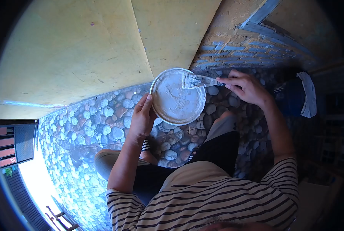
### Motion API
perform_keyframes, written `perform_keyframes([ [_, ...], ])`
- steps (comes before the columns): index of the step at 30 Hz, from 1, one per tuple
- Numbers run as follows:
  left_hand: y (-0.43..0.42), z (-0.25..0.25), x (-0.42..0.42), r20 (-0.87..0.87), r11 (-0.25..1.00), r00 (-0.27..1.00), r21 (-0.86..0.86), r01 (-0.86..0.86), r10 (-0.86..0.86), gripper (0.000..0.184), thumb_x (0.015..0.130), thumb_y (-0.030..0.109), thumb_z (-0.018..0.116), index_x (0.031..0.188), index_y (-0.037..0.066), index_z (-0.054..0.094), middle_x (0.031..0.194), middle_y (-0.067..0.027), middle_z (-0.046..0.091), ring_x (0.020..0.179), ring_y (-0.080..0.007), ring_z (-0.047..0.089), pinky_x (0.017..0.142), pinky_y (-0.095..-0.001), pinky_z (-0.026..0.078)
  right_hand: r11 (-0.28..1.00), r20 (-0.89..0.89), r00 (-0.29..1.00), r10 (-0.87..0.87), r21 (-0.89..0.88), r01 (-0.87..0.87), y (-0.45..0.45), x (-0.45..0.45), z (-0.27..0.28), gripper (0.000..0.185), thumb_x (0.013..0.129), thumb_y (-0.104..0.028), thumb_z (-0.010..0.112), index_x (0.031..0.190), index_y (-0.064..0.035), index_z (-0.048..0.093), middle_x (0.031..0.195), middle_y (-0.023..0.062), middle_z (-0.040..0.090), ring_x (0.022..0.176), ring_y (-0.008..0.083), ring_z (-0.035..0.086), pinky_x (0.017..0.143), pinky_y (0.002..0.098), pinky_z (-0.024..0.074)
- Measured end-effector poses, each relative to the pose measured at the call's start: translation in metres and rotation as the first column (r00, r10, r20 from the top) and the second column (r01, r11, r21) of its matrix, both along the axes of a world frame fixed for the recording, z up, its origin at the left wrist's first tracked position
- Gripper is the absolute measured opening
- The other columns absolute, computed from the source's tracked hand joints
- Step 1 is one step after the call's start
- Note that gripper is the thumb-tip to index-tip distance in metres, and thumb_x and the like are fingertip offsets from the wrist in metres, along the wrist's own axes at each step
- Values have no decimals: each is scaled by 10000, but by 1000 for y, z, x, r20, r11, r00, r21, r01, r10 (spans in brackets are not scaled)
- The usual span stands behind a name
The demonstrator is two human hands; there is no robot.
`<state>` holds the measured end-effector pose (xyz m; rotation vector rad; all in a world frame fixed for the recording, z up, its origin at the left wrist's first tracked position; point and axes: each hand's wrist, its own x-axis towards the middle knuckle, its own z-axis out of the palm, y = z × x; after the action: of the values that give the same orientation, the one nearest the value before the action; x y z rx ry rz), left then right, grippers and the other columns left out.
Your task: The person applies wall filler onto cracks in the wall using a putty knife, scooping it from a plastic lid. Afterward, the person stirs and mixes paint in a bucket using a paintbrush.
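Note:
A round white tub lid or shallow container [178, 101] holds a smooth, pale grey paste, its surface marked with ridges. My left hand [142, 115] grips its left rim, thumb on top and the other fingers mostly hidden beneath. In my right hand [246, 87] is a putty knife [199, 81], held by its handle with the index finger stretched along it. The blade is smeared with paste and lies over the upper right part of the container; whether it touches the paste I cannot tell.
Yellowish wall panels [87, 50] rise in front, beside a rough, peeling stretch of wall [233, 50]. Underfoot is a pebble-patterned floor [99, 123]. A dark blue bucket [289, 98] with a pale, worn piece [308, 94] against it stands at the right. A bright opening lies at lower left.

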<state>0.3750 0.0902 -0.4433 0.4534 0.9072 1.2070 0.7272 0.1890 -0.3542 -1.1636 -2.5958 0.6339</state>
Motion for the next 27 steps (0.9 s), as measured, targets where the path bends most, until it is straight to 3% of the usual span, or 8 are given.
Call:
perform_keyframes([
  [2, 0, 8, 2, -25, 998, 998, -19, 55, -55, 336, 1076, 273, 455, 1220, -9, 565, 1035, -69, 657, 932, -134, 664, 816, -302, 563, 994, 7, 998, 70, -81, -69, 9, -2, 3, 371, 937, -93, 642, 1285, -214, 679, 863, 96, 568, 738, 267, 575, 715, 379, 487],
  [5, 2, 6, 6, -19, 995, 995, -31, 96, -97, 335, 1079, 272, 447, 1197, -13, 576, 985, -56, 655, 868, -114, 658, 775, -288, 562, 987, 7, 988, 154, -45, -154, 19, -11, 3, 375, 925, -92, 654, 1273, -227, 689, 855, 90, 562, 742, 266, 559, 721, 385, 480],
  [8, 1, 1, -2, 1, 986, 987, -36, 160, -161, 342, 1070, 219, 453, 1278, -36, 548, 1074, -79, 661, 962, -140, 646, 849, -287, 528, 975, 55, 974, 220, -37, -218, 30, -14, 6, 399, 905, -61, 661, 1272, -216, 691, 857, 83, 556, 766, 257, 560, 738, 375, 476],
  [12, 4, -8, -6, -8, 979, 979, -42, 202, -202, 344, 1069, 223, 458, 1278, -35, 550, 1074, -75, 660, 940, -131, 643, 832, -286, 528, 939, 54, 937, 344, -19, -343, 50, -17, 6, 441, 863, -25, 679, 1263, -208, 697, 859, 69, 555, 802, 255, 571, 766, 375, 479],
  [15, 6, -7, -3, -75, 975, 974, -73, 209, -214, 334, 1068, 234, 467, 1258, -22, 564, 989, -39, 654, 827, -96, 621, 720, -255, 512, 928, 60, 927, 370, 22, -372, 59, -21, 6, 391, 849, -59, 705, 1197, -237, 731, 829, 59, 552, 804, 249, 577, 754, 383, 469],
  [17, 7, -7, -3, -180, 964, 948, -82, 252, -263, 314, 1062, 289, 489, 1141, 11, 612, 765, 43, 555, 584, -40, 456, 536, -209, 384, 913, 62, 912, 405, 34, -407, 66, -22, 5, 390, 849, -61, 709, 1192, -245, 733, 827, 58, 549, 804, 245, 576, 754, 382, 466],
  [20, 9, -7, -6, -204, 947, 925, -92, 307, -320, 308, 1055, 290, 505, 1129, 16, 624, 727, 60, 519, 564, -35, 388, 512, -209, 315, 905, 54, 904, 425, -37, -423, 73, -24, -1, 375, 861, -82, 711, 1186, -266, 737, 837, 50, 549, 808, 240, 570, 769, 387, 461],
  [27, 10, -5, 0, -187, 932, 913, -109, 347, -362, 312, 1043, 286, 528, 1121, 4, 636, 726, 51, 529, 580, -36, 406, 529, -205, 328, 895, 101, 891, 443, -111, -432, 64, -40, 1, 304, 895, -161, 698, 1168, -285, 747, 832, 10, 552, 858, 199, 549, 895, 389, 387],
])
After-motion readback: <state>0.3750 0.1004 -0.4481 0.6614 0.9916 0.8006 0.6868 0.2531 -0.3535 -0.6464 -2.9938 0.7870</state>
